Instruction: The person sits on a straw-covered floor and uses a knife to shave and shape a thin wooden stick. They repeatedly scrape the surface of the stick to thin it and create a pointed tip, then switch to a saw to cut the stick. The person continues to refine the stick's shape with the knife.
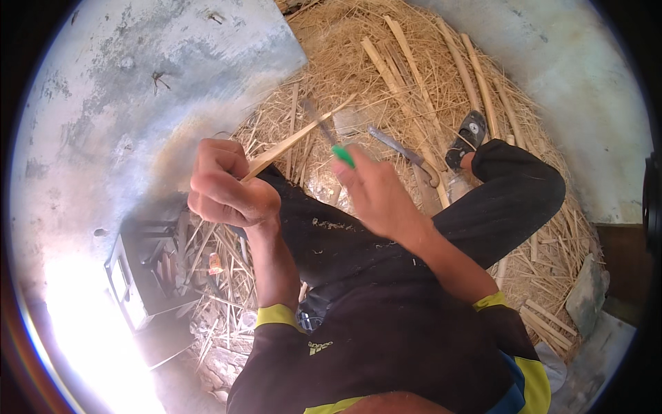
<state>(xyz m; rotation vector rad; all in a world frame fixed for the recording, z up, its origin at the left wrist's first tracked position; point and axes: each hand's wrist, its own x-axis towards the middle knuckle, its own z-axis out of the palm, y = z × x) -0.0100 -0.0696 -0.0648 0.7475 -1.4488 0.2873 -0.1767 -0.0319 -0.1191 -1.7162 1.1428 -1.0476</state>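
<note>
My left hand (231, 186) is closed round the thick end of a pale split bamboo strip (293, 140), which slants up and to the right and tapers to a thin tip. In my right hand (376, 193) is a knife with a green handle (343, 156). Its blade (325, 127), smeared by motion, crosses the strip near the tapered end; whether it touches the wood I cannot tell. A second blade, curved and with a hooked wooden handle (426, 169), lies on the shavings just beyond my right hand.
Straw-like shavings (331, 41) cover the floor. Long bamboo pieces (405, 79) lie at the far right, beside my sandalled foot (470, 134). A pale wall (186, 76) rises at the left. Near the lower right are short sticks (548, 324) and a stone slab (587, 295).
</note>
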